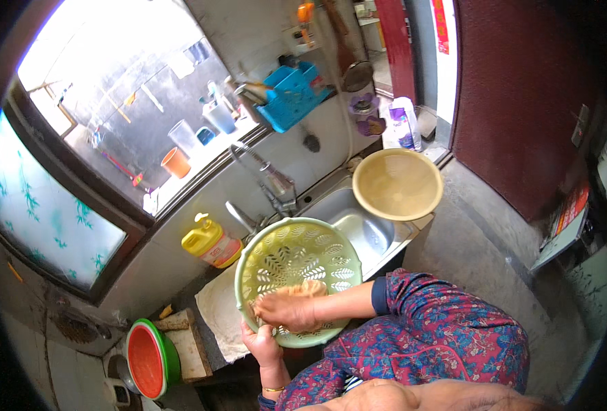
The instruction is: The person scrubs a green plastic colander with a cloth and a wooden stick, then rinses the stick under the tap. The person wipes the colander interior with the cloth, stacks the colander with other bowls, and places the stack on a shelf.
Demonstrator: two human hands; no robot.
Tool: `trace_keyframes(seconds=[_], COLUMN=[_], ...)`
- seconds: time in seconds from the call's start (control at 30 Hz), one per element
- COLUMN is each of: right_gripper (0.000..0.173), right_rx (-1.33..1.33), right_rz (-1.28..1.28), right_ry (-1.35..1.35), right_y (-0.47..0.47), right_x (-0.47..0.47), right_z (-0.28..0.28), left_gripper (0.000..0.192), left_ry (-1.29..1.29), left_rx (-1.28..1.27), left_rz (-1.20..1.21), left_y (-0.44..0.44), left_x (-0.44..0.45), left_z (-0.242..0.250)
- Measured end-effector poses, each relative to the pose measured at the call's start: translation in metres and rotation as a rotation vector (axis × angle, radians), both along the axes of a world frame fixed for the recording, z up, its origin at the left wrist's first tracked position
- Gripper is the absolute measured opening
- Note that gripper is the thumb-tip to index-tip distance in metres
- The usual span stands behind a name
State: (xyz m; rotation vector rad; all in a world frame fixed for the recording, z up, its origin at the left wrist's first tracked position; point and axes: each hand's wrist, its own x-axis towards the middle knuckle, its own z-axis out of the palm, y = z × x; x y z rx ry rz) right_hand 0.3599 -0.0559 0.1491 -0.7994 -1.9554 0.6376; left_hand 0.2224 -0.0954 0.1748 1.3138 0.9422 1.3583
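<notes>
A pale green plastic colander [303, 246] with leaf-shaped holes is tilted in front of me, near the sink's front left side. My left hand [263, 343] grips its near left rim, thumb over the edge. Inside the colander, my right hand [290, 311] is palm down and blurred against the lower wall. Just beyond those fingers shows a tan, crumpled thing [311, 288]; whether it is cloth or food is unclear. My right hand covers part of it, so I cannot tell if the fingers hold it.
A beige basin [398, 185] rests over the right side of the steel sink [365, 226]. Behind the colander stand a faucet [277, 187] and a yellow detergent jug [212, 241]. A pale cloth [223, 313] covers the counter at left, near a red and green basin [151, 359].
</notes>
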Motion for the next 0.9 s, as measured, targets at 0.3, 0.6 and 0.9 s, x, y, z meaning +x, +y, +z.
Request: trace_keyframes(seconds=[0.3,0.6,0.9], right_gripper=[0.034,0.035,0.038], right_rx=[0.230,0.528,0.381], right_rz=[-0.425,-0.195,-0.637], right_ry=[-0.074,-0.260,-0.329], right_y=[-0.043,-0.130,-0.103], right_x=[0.173,0.156,0.220], right_z=[-0.001,-0.025,-0.001], left_gripper=[0.052,0.042,0.052], left_ry=[0.008,0.026,0.073], left_rx=[0.016,0.077,0.175], left_rz=[-0.137,-0.137,-0.012], left_y=[-0.067,-0.101,-0.138], left_x=[0.091,0.137,0.122], left_z=[0.005,0.014,0.036])
